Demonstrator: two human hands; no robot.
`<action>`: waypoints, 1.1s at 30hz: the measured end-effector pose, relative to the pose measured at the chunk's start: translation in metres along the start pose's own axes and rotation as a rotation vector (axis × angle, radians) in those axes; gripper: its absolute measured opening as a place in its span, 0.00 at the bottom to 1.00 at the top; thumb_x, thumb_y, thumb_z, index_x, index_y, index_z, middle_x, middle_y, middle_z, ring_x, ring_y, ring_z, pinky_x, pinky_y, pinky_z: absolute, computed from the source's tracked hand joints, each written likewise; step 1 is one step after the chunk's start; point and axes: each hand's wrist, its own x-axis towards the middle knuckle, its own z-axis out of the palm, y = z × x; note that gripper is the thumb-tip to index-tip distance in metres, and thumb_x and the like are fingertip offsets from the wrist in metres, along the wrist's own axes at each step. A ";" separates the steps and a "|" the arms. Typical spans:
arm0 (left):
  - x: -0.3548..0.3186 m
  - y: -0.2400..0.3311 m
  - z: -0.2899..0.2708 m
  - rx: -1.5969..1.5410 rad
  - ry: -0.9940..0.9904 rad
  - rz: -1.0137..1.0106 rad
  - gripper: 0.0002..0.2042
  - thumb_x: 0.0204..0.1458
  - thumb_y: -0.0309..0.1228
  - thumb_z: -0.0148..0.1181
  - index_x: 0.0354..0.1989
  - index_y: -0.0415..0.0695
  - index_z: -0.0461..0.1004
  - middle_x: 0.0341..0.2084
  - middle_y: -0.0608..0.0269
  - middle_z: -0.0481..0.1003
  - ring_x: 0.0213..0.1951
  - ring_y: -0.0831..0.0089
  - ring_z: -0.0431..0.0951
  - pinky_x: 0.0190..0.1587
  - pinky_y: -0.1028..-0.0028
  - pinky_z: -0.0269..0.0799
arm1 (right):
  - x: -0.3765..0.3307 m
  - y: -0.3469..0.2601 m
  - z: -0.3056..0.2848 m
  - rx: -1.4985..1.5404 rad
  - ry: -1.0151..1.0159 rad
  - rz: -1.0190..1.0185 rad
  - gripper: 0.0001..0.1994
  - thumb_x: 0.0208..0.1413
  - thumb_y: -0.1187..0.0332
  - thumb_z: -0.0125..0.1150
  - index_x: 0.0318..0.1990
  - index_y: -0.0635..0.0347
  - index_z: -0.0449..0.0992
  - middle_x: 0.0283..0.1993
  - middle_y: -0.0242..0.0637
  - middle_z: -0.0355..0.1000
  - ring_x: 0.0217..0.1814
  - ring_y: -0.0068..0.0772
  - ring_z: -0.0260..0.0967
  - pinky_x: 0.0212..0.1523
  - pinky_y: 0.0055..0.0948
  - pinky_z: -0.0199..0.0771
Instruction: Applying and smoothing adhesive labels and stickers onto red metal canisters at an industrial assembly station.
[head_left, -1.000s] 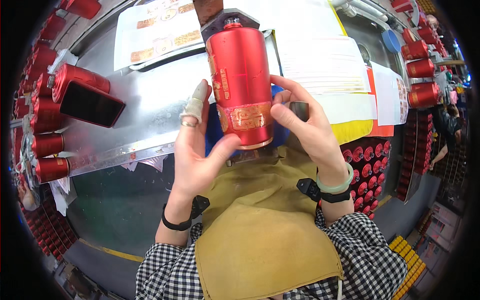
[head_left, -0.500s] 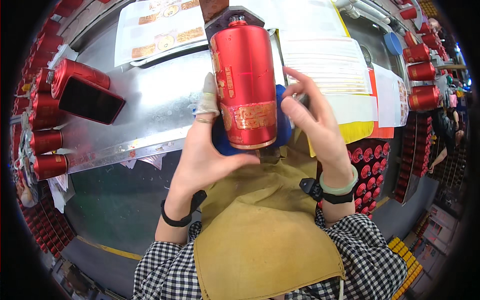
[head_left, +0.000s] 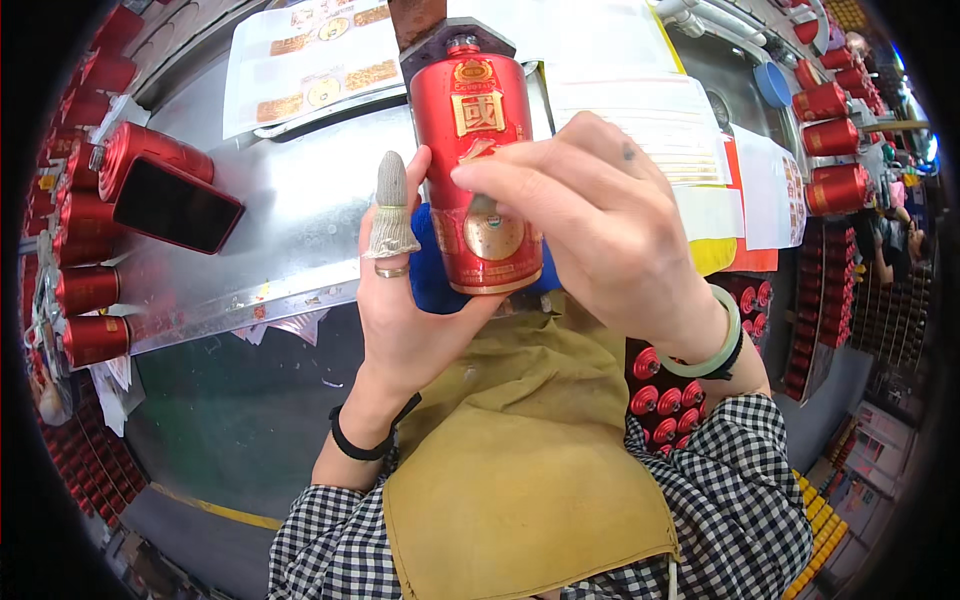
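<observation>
A red bottle (head_left: 430, 115) with gold raised lettering lies with its neck pointing away from me, over a blue pad (head_left: 425, 262). My left hand (head_left: 410, 320) curves around its lower left: the thumb is at the base, a finger rests along the side. A ribbed fabric finger cover (head_left: 390, 205) sits on the raised index finger. Above the bottle's front, my right hand (head_left: 610, 220) is closed in a pinch close to a round gold label (head_left: 495, 235). Something small and grey shows under those fingertips, too hidden to name.
A phone (head_left: 180, 205) leans on another red bottle (head_left: 150, 150) on the metal table (head_left: 280, 220). Label sheets (head_left: 320, 60) lie at the back left, striped sheets (head_left: 630, 120) at the right. A dark metal stand (head_left: 500, 35) is behind the bottle's neck. Several red bottles (head_left: 665, 400) fill racks.
The bottle has turned about its length, bringing its lettered front and round label up. My right hand has moved left from beside the bottle to over it, and its fingers have closed together.
</observation>
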 end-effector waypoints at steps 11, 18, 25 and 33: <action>-0.004 -0.006 -0.014 0.219 -0.089 0.083 0.50 0.41 0.27 0.81 0.74 0.33 0.57 0.67 0.44 0.68 0.66 0.51 0.72 0.67 0.59 0.67 | 0.002 0.024 -0.025 -0.112 0.219 0.156 0.12 0.59 0.83 0.61 0.48 0.62 0.83 0.40 0.34 0.82 0.43 0.31 0.77 0.45 0.28 0.77; -0.003 -0.023 -0.025 0.047 -0.273 -0.066 0.50 0.45 0.26 0.78 0.76 0.31 0.53 0.72 0.42 0.63 0.72 0.50 0.66 0.71 0.59 0.63 | -0.036 0.016 -0.021 0.731 0.193 0.755 0.15 0.71 0.72 0.55 0.61 0.66 0.73 0.37 0.23 0.68 0.38 0.13 0.64 0.38 0.17 0.66; 0.007 -0.011 -0.018 -0.597 -0.112 -0.342 0.35 0.59 0.15 0.59 0.74 0.26 0.52 0.75 0.43 0.55 0.76 0.57 0.55 0.77 0.57 0.50 | -0.061 0.012 0.023 0.783 0.104 0.951 0.32 0.62 0.58 0.73 0.66 0.69 0.70 0.32 0.20 0.58 0.34 0.13 0.55 0.37 0.17 0.59; 0.016 -0.006 -0.013 -0.750 -0.094 -0.398 0.34 0.60 0.13 0.58 0.74 0.29 0.51 0.74 0.42 0.54 0.75 0.57 0.57 0.77 0.57 0.56 | -0.063 0.014 0.029 0.840 0.049 1.003 0.30 0.61 0.61 0.73 0.66 0.67 0.72 0.33 0.22 0.65 0.34 0.12 0.57 0.37 0.18 0.61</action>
